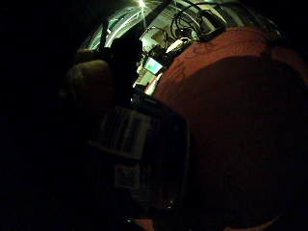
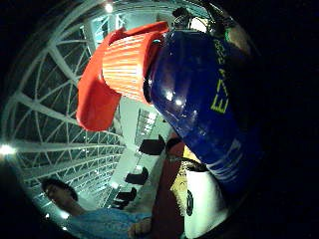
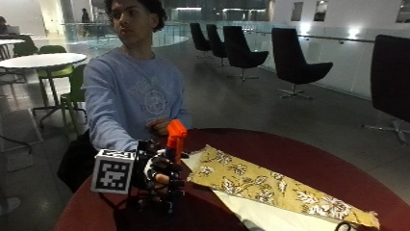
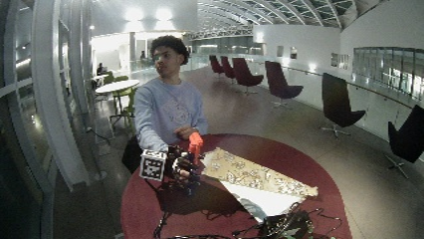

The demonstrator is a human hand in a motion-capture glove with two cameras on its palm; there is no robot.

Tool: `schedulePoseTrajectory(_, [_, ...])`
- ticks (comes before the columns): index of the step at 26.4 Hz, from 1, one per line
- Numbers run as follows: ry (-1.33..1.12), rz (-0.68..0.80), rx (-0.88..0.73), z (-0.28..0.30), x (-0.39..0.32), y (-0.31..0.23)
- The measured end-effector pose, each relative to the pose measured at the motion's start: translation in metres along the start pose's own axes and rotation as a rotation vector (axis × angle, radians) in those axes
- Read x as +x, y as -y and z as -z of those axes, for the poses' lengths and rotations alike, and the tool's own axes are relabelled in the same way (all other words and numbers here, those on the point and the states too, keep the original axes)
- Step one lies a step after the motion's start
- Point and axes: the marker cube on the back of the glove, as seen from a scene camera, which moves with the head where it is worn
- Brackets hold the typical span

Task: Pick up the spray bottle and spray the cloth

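Upright, the spray bottle (image 3: 174, 139) points its nozzle over the cloth (image 3: 269, 185).

- One spray bottle (image 3: 174, 144), blue with an orange head, in the grip of the gloved right hand (image 3: 157, 173).
- One yellow flowered cloth (image 3: 269, 185), lying on the table just beside the hand, on the bottle's far side.
- One white sheet (image 3: 269, 214) under the cloth, past the hand on the same side.
- One round dark red table (image 3: 307, 159) beneath the hand.
- One bare hand (image 3: 159, 126), held up behind the gloved one, near the person's chest.
- Five dark armchairs well beyond the hand along the wall, the nearest (image 4: 406, 139) only partly in view.
- One round white table (image 3: 42, 60) with green chairs, far behind the hand.
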Motion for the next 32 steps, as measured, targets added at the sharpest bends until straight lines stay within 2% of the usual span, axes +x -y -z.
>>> schedulePoseTrajectory(3, [0.063, -0.004, -0.015, 0.004, 0.001, 0.002])
schedulePoseTrajectory(6, [0.115, 0.007, -0.102, 0.003, -0.007, 0.002])
schedulePoseTrajectory(13, [0.074, -0.087, -0.460, -0.025, -0.065, 0.014])
schedulePoseTrajectory(20, [-0.078, -0.266, -0.774, -0.063, -0.093, 0.004])
schedulePoseTrajectory(32, [-0.263, -0.429, -0.921, -0.082, -0.085, -0.006])
